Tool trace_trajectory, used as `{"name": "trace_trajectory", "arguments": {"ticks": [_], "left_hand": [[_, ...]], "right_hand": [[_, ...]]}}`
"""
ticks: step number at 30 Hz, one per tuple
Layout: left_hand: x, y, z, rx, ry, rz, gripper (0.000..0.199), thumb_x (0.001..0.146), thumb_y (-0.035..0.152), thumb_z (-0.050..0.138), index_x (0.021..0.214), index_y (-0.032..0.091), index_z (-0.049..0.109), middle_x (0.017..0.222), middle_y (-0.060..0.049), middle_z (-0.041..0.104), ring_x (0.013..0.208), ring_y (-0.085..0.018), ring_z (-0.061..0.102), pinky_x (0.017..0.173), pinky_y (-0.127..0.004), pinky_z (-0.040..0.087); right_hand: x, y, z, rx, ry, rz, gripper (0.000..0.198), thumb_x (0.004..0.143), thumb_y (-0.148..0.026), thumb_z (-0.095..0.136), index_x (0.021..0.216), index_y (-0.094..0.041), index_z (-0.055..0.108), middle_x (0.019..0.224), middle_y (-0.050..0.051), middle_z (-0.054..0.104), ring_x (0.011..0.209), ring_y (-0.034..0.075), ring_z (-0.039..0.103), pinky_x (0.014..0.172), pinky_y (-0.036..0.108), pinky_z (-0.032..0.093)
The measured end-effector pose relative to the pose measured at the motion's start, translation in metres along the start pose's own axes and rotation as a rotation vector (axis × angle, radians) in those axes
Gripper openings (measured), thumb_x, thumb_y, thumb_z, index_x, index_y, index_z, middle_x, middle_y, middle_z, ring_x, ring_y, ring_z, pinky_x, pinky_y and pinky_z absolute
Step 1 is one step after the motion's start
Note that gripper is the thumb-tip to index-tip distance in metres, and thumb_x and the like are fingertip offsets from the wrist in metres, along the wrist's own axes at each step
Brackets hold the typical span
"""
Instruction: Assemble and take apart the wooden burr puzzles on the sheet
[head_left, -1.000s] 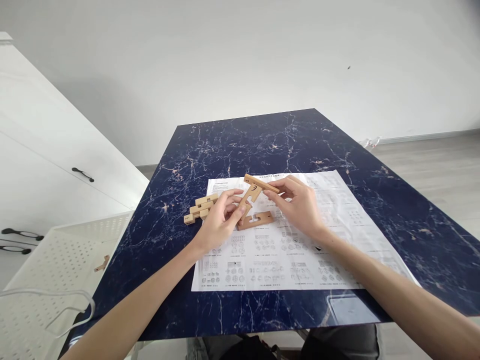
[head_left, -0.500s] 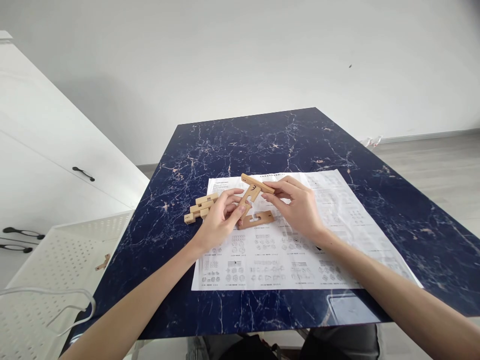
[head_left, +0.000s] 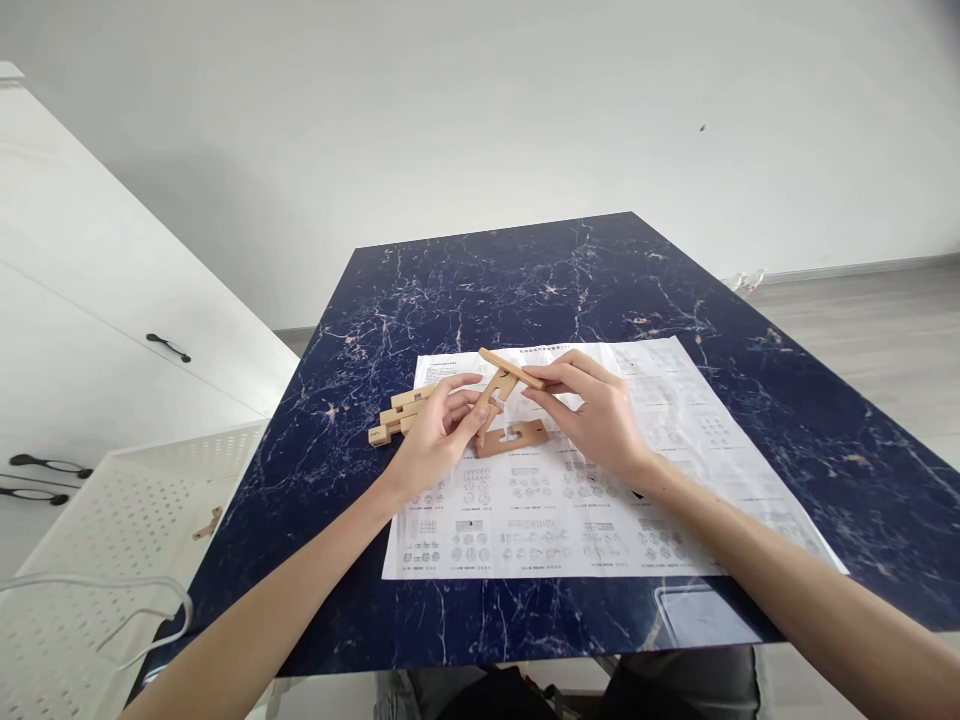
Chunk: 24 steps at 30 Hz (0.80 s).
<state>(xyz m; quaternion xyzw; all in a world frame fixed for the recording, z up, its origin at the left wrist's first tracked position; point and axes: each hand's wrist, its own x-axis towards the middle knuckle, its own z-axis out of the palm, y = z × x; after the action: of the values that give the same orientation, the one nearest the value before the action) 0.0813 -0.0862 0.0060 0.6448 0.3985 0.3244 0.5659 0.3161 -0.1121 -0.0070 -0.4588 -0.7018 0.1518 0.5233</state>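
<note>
Clearly, both hands are occupied above a white printed paper sheet [head_left: 517, 566] on a dark blue marbled tabletop [head_left: 487, 300]. The left hand [head_left: 439, 435] grips a flat, notched, light-brown wooden piece [head_left: 500, 383], its thumb covering part of the lower half. The right hand [head_left: 592, 410] pinches 1 end of a narrow pale wooden bar [head_left: 512, 369], and the fingers hide that tip. The bar crosses the notched piece's upper end; whether the 2 interlock cannot be told. Just below, a second notched brown wooden plate [head_left: 534, 434] lies on the sheet, its small mark unreadable. Left of it, a pile of pale wooden blocks [head_left: 394, 416] is partly hidden behind the left hand. The right forearm covers some of the sheet's print, mostly too small to read.
</note>
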Motion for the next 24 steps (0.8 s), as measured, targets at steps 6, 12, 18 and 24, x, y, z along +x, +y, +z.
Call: {"name": "trace_trajectory", "arguments": {"ticks": [6, 12, 18, 24], "left_hand": [[0.0, 0.001, 0.0, -0.029, -0.027, 0.005, 0.05, 0.103, 0.043, 0.069, 0.142, 0.02, 0.05, 0.121, -0.013, 0.074, 0.08, -0.017, 0.068, 0.074, -0.034, 0.058], [0.0, -0.001, -0.001, -0.008, -0.016, 0.006, 0.048, 0.103, 0.043, 0.069, 0.141, 0.02, 0.05, 0.126, -0.014, 0.073, 0.091, -0.02, 0.071, 0.075, -0.032, 0.059], [0.001, 0.002, -0.001, 0.01, -0.02, -0.001, 0.051, 0.102, 0.044, 0.069, 0.141, 0.02, 0.049, 0.125, -0.014, 0.073, 0.106, -0.026, 0.072, 0.079, -0.034, 0.06], [0.002, 0.006, -0.002, 0.016, -0.01, 0.006, 0.047, 0.101, 0.046, 0.069, 0.137, 0.019, 0.055, 0.106, -0.008, 0.076, 0.087, -0.02, 0.071, 0.079, -0.033, 0.058]], "right_hand": [[0.0, 0.002, 0.0, 0.018, -0.01, -0.016, 0.019, 0.105, -0.033, 0.066, 0.12, -0.028, 0.078, 0.102, 0.008, 0.07, 0.088, 0.025, 0.073, 0.08, 0.048, 0.069], [0.0, 0.001, 0.0, 0.017, -0.002, -0.035, 0.018, 0.105, -0.028, 0.066, 0.118, -0.027, 0.079, 0.099, 0.007, 0.07, 0.085, 0.024, 0.072, 0.076, 0.045, 0.067], [-0.001, -0.003, 0.001, -0.015, -0.005, -0.071, 0.016, 0.105, -0.025, 0.066, 0.116, -0.024, 0.077, 0.095, 0.006, 0.069, 0.083, 0.022, 0.07, 0.072, 0.042, 0.068], [-0.002, -0.008, 0.004, 0.0, 0.135, -0.07, 0.009, 0.101, -0.016, 0.067, 0.104, -0.022, 0.072, 0.095, 0.005, 0.068, 0.085, 0.02, 0.073, 0.078, 0.042, 0.071]]}}
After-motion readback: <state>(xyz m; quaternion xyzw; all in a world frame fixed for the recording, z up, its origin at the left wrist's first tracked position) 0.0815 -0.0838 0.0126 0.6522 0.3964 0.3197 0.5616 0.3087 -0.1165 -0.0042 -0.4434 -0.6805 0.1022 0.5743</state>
